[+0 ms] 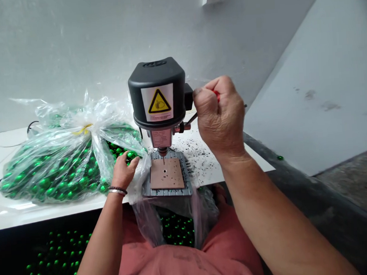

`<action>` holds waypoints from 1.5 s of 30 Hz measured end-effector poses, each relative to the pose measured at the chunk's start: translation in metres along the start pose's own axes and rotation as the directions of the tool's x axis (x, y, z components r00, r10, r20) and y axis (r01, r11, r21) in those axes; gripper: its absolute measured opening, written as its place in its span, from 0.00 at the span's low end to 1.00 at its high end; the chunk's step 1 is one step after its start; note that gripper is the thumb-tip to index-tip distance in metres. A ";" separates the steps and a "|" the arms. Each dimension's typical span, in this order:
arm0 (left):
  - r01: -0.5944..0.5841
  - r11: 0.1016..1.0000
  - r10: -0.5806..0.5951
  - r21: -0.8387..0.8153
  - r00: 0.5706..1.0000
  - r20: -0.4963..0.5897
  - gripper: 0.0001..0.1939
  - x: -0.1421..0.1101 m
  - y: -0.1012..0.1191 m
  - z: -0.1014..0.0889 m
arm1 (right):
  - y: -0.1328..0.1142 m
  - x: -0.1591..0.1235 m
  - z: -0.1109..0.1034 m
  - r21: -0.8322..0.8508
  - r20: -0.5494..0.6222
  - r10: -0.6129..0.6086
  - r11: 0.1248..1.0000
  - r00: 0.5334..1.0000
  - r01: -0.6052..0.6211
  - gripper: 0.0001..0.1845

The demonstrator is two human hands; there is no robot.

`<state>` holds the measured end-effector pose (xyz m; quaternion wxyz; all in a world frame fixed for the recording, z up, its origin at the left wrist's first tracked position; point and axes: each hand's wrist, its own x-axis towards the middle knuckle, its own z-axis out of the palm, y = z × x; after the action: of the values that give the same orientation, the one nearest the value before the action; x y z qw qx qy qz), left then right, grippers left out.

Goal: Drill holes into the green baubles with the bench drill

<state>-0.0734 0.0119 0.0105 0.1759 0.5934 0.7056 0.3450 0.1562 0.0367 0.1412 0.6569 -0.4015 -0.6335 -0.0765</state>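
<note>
A small black bench drill press (157,95) with a yellow warning label stands in front of me. My right hand (221,114) is closed in a fist around its feed lever (192,119); a bit of red knob shows between the fingers. At the opening of a clear plastic bag (102,155) of shiny green balls, my left hand (124,172) has its thumb and fingers curled around a green ball (130,155). Its other fingers are partly hidden. Below the drill bit, a square wooden board (166,174) with a small central hole lies on the grey metal base (187,191).
Dark shavings (200,159) litter the white table (262,166) right of the drill. Another open plastic bag (148,218) with green balls hangs between my legs. More green balls (59,261) lie in a dark area at lower left. One loose ball (279,158) is on the floor.
</note>
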 end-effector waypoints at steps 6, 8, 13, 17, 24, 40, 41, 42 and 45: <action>0.064 0.780 0.083 -0.623 0.976 0.203 0.25 -0.042 0.030 -0.017 | -0.003 -0.001 -0.002 0.022 0.016 0.061 0.998 0.998 -0.061 0.12; 0.058 0.794 0.119 -0.605 0.962 0.247 0.28 -0.051 0.038 -0.018 | -0.003 -0.001 -0.003 0.018 0.029 0.066 0.998 0.997 -0.067 0.11; 0.024 0.903 0.167 -0.429 0.901 0.401 0.22 -0.055 0.046 -0.004 | -0.003 -0.002 -0.005 0.015 0.065 0.064 0.998 0.996 -0.066 0.14; -0.097 0.986 0.143 -0.138 0.911 0.386 0.19 -0.048 0.047 0.015 | -0.006 -0.001 -0.008 0.013 0.082 0.109 0.994 0.991 -0.111 0.13; -0.060 0.995 0.028 0.073 0.925 0.379 0.23 -0.038 0.049 0.029 | -0.009 0.000 -0.011 0.012 0.127 0.149 0.988 0.981 -0.151 0.12; 0.024 0.996 -0.046 0.082 0.959 0.280 0.20 -0.035 0.048 0.035 | -0.007 0.002 -0.009 0.013 0.129 0.136 0.990 0.982 -0.139 0.13; 0.053 0.997 -0.069 0.062 0.953 0.295 0.19 -0.033 0.048 0.033 | -0.007 0.003 -0.009 0.011 0.132 0.138 0.990 0.982 -0.141 0.14; 0.065 0.996 -0.080 0.057 0.946 0.315 0.19 -0.031 0.047 0.032 | -0.007 0.004 -0.009 0.011 0.131 0.140 0.990 0.981 -0.143 0.14; 0.048 0.993 -0.084 0.107 0.930 0.359 0.21 -0.027 0.048 0.030 | -0.007 0.005 -0.009 0.007 0.133 0.155 0.987 0.979 -0.158 0.14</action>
<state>-0.0130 -0.0024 0.0192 0.2857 0.6307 0.6963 0.1891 0.1598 0.0278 0.1498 0.6211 -0.4486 -0.6426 0.0075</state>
